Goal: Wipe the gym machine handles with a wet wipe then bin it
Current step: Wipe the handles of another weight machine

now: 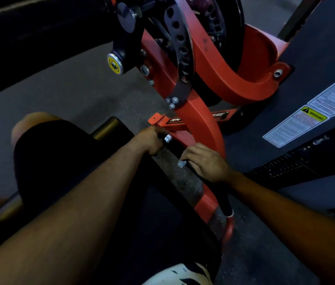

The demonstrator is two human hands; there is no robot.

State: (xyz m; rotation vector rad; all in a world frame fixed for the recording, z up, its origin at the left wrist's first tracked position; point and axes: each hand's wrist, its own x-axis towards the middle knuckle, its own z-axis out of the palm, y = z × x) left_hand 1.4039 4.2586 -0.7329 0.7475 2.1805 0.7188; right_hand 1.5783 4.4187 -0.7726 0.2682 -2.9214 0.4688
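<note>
The black handle (203,177) is taken as landmark, running along the orange frame (207,128). Its upper end, by a silver knob (168,138), is gripped by the left hand (152,140). Its middle is clasped by the right hand (205,161), the wet wipe (182,163) bunched under curled fingers.

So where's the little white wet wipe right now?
In the head view, the small white wet wipe sits low and centre, pinched under the right hand against the black padded machine handle, right of the left hand.
</note>
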